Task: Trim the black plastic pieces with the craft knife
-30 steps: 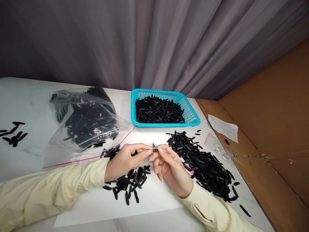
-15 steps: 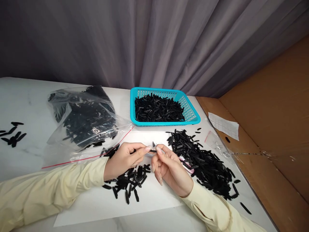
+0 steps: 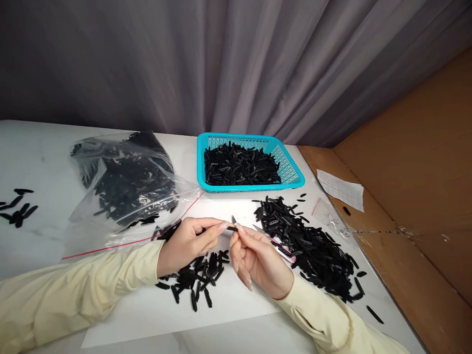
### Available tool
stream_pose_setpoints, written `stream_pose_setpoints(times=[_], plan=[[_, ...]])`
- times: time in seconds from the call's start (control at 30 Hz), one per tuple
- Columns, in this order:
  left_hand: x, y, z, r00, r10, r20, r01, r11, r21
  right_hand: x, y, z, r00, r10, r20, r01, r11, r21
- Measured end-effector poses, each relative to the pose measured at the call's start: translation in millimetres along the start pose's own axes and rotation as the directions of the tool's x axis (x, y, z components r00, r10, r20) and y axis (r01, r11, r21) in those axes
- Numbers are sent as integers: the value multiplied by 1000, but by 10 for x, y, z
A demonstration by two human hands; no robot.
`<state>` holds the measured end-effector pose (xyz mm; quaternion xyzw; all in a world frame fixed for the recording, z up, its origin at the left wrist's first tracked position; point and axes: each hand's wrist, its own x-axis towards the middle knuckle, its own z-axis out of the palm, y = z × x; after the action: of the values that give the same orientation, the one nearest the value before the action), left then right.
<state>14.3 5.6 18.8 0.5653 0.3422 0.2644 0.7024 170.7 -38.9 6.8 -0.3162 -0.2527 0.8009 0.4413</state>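
My left hand (image 3: 190,241) pinches a small black plastic piece (image 3: 232,228) between thumb and fingertips. My right hand (image 3: 256,260) holds a thin craft knife (image 3: 275,242) with a pink end, its blade tip touching that piece. Both hands hover over a white sheet (image 3: 228,300). Under my left hand lies a small heap of black pieces (image 3: 197,278). A larger heap of black pieces (image 3: 313,250) spreads to the right of my right hand.
A turquoise basket (image 3: 293,174) filled with black pieces stands behind the sheet. A clear zip bag (image 3: 125,184) of black pieces lies at the left. A few loose pieces (image 3: 18,209) sit at the far left. A cardboard wall (image 3: 416,162) and a paper slip (image 3: 341,189) border the right.
The hands have stayed together on the piece; the right hand has turned slightly, so more of the knife shows. The view has shifted a little.
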Motion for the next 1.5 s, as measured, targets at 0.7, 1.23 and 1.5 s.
stream_pose_setpoints(times=[0.7,1.23,1.5], plan=[[61,-32,-80,990,-118,72,136,926,-353,102,-473,370,831,-348,433,403,-160,-901],[102,-40,-66,988,-81,128,113,957,-268,183,-315,370,953,-303,-4,182,585,-790],[34,-51,-43,994,26,102,-15,995,-101,-62,-410,194,993,-34,-111,-35,825,-564]])
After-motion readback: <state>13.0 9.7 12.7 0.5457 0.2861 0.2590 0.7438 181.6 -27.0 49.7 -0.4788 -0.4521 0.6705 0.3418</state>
